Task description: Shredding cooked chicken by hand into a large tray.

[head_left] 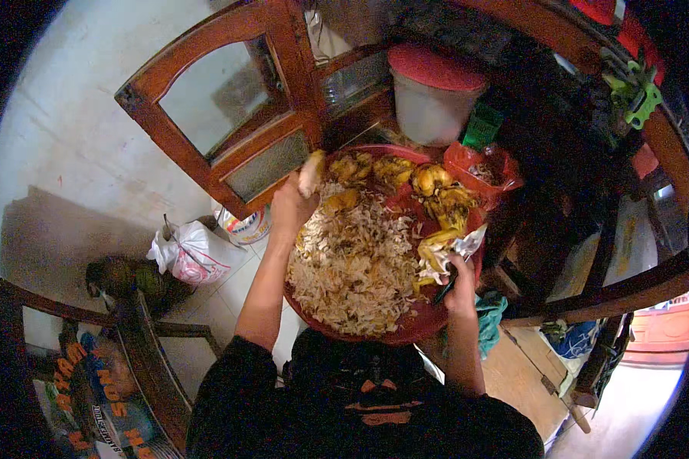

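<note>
A wide red basin [298, 307] stands in front of me, with a large heap of shredded chicken [356, 268] in it. Several yellow cooked chickens [432, 180] lie along its far and right sides. At the basin's far left edge, my left hand [292, 205] is closed round a pale, long piece of chicken [311, 173], raised above the heap. My right hand [460, 289], at the right edge, grips the dark handle of a knife [469, 242]. Its broad shiny blade points away from me, beside a partly stripped chicken carcass [435, 258].
A wooden glazed door [295, 69] stands open at the far left. Behind the basin are a white bucket with a red lid [436, 99] and a red plastic bag [482, 168]. A white sack [195, 252] sits on the left floor; a teal cloth [490, 321] hangs at the right.
</note>
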### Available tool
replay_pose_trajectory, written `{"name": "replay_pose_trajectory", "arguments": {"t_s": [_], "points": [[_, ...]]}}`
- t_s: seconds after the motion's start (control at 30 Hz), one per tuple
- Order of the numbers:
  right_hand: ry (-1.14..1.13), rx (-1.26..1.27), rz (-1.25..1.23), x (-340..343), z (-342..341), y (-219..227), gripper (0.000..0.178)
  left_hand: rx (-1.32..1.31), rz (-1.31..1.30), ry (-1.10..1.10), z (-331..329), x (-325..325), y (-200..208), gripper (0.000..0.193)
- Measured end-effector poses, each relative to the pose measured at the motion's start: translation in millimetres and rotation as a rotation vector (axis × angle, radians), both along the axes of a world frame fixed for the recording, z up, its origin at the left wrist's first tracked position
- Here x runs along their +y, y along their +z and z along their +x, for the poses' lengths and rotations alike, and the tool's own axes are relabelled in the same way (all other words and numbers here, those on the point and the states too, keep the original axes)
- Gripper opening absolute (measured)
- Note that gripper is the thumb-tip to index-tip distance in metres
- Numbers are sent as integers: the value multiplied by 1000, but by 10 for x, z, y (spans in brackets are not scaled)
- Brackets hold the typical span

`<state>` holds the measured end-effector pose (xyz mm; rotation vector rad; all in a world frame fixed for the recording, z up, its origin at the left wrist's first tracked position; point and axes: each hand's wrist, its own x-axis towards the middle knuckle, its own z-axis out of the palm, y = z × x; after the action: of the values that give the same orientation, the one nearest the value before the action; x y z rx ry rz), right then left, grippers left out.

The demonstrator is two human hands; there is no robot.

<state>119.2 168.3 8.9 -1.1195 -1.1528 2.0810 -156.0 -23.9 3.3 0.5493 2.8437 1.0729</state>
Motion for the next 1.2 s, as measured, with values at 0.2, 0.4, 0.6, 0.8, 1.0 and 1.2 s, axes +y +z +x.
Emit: {"name": "replay_pose_trajectory", "arguments": {"t_s": [0.2,0.4,0.6,0.8,1.0,1.2], "points": [[36,4,-93,-116,-55,-4,17,752,-765,-907,-711,292,-1844,63],[57,1,-115,-186,-253,146,21,168,-319,-339,-305,127,-1078,53],[264,27,-200,-188,-401,-16,30,-740,552,-469,868,184,196,48],[372,-87,-109,-413,-509,247,39,-939,838,-191,1367,243,320,50],[428,-277,125,-215,-430,174,59,-1015,827,85,1348,259,696,48],[468,-95,128,-107,-463,180,52,-1128,1048,13,1303,258,21,56]]}}
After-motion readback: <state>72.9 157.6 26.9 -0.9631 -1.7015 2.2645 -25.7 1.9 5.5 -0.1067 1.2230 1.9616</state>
